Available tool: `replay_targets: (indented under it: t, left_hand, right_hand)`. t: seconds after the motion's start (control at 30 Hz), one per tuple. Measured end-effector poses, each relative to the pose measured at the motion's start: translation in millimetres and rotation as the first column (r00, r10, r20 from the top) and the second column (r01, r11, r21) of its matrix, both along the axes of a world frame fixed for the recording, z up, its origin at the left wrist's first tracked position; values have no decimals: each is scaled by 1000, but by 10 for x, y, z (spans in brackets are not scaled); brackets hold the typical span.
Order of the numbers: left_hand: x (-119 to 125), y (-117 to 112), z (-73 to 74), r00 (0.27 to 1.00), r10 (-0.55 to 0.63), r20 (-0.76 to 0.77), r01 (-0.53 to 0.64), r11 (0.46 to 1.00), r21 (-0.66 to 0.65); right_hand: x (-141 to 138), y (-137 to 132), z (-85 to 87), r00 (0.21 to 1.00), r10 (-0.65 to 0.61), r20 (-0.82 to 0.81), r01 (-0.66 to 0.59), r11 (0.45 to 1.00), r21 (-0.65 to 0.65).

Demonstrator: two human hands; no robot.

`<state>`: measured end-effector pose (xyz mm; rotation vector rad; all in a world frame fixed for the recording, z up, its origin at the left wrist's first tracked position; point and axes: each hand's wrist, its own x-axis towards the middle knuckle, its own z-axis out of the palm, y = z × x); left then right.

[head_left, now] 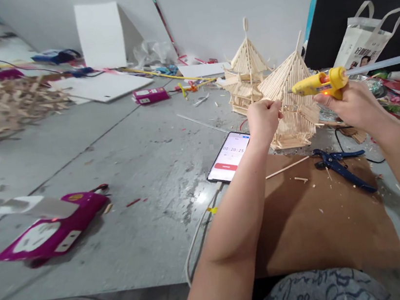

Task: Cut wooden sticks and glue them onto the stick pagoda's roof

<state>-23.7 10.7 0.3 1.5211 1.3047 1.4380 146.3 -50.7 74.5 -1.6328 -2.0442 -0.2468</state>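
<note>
My left hand (263, 121), fingers pinched closed, is at the nearer stick pavilion (301, 116); the glue gun (318, 84) is gripped in my right hand (354, 104), nozzle near the roof: a gluing step, I judge, calling for a steady tip and my left fingers clear of it.
I can't tell whether a stick is between those fingertips. Leftmost lies a wood-strip pile (7, 111), then a magenta power strip (91, 206) with a charger plugged in, then a phone (229, 160) showing a timer beside my left forearm. The farther stick pavilion (247, 60) crowds behind my left hand; a loose stick (287, 167) and blue-handled cutters (348, 172) lie on brown sheeting (324, 227) in front of the nearer one, beneath my arms.
</note>
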Motion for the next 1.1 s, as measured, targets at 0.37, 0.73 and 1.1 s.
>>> replay_targets:
  t: [0.37,0.73,1.1]
  left_hand:
    - [42,-19,5,996,-33,79,39,996,-77]
    - [33,-88,112,945,-152,290,221,950,-222]
    - [20,-91,122,940,-164,298,237,945,-226]
  right_hand:
    - [39,31,-78,987,63,-148,-67,998,-21]
    - [17,73,-124,986,70,-150,-78,996,-46]
    - [19,49,-118,993,72,-98,-77,996,-48]
